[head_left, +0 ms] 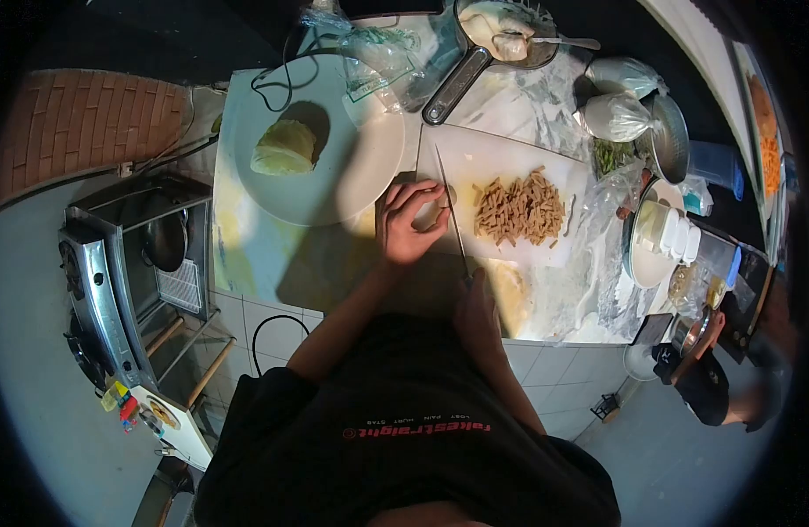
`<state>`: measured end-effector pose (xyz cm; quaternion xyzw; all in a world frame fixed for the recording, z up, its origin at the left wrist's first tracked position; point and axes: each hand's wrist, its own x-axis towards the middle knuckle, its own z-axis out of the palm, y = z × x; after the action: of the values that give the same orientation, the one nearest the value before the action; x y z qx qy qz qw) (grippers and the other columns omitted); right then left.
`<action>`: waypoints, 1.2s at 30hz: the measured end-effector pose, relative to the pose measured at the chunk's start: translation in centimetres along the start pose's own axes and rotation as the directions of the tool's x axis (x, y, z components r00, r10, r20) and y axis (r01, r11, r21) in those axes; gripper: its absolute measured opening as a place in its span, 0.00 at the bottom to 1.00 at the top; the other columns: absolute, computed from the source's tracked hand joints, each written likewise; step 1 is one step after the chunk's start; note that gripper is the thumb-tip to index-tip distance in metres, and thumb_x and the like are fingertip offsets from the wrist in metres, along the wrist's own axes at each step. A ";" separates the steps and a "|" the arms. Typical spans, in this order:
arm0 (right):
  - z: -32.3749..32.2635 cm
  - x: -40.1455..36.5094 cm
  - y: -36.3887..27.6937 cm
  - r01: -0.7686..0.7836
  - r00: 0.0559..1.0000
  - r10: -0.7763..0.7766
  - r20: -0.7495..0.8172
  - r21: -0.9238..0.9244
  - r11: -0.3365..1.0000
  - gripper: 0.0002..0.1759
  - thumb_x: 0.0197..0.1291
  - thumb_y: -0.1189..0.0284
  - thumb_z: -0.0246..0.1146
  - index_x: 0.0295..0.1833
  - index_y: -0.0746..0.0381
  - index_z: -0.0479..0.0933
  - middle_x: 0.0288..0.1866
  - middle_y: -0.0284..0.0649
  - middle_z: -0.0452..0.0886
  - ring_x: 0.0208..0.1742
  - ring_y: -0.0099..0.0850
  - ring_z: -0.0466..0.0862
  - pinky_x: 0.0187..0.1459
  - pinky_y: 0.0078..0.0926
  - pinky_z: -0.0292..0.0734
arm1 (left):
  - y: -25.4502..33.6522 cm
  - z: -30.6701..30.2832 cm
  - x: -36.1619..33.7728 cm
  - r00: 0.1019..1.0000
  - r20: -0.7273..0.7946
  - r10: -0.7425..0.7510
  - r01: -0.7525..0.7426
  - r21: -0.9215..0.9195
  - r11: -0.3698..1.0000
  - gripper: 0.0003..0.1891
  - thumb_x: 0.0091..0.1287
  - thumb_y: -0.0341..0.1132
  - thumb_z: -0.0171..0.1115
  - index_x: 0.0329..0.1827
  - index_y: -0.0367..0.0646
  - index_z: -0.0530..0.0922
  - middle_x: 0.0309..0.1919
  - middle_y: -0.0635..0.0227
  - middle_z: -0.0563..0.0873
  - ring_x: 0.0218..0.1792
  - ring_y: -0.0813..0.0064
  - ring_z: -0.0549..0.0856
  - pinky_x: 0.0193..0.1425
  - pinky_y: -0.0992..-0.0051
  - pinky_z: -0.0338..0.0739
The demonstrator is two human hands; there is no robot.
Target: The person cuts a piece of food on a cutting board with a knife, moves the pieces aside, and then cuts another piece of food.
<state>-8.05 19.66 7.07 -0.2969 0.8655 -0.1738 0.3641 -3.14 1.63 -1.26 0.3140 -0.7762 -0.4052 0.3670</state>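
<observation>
Over the left part of the white cutting board, my left hand curls its fingers around a pale, round piece. A long knife points away from me beside that piece, its handle in my right hand near the board's front edge. To the right of the blade lies a pile of brown cut strips. Left of my left hand, a large plate holds a chunk of pale green cabbage.
A pan with a spoon stands at the back, beside plastic bags. Wrapped bags, a metal bowl and white containers line the right side. A stove is at left; another person works at far right.
</observation>
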 end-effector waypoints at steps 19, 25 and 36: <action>-0.3 4.1 -1.1 -0.052 0.999 0.052 -0.007 -0.131 0.990 0.19 0.80 0.61 0.52 0.61 0.66 0.65 0.33 0.67 0.84 0.37 0.68 0.85 0.39 0.66 0.80 | 1.3 -0.7 0.0 0.997 0.038 -0.071 0.069 0.051 0.996 0.23 0.58 0.25 0.74 0.57 0.44 0.81 0.46 0.64 0.86 0.48 0.61 0.82 0.59 0.62 0.76; -0.2 1.9 1.0 0.096 0.989 -0.103 -0.109 -0.068 0.993 0.21 0.81 0.60 0.52 0.61 0.69 0.67 0.29 0.65 0.84 0.32 0.68 0.84 0.33 0.62 0.80 | 1.3 -0.9 0.0 0.996 0.051 -0.067 0.066 0.022 0.998 0.22 0.62 0.26 0.71 0.61 0.43 0.79 0.51 0.60 0.81 0.49 0.59 0.82 0.58 0.62 0.77; -0.9 -0.9 2.6 0.041 0.985 -0.007 -0.173 0.192 0.981 0.23 0.82 0.60 0.52 0.64 0.70 0.69 0.30 0.69 0.82 0.38 0.70 0.83 0.37 0.62 0.75 | 1.2 -3.0 -0.5 0.996 0.086 0.032 -0.031 -0.011 0.999 0.20 0.62 0.23 0.72 0.57 0.41 0.80 0.46 0.59 0.82 0.46 0.60 0.84 0.52 0.65 0.80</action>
<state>-9.24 22.31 6.80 -0.2543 0.8687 -0.2870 0.3136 -0.64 1.45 0.85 0.2822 -0.7942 -0.4162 0.3412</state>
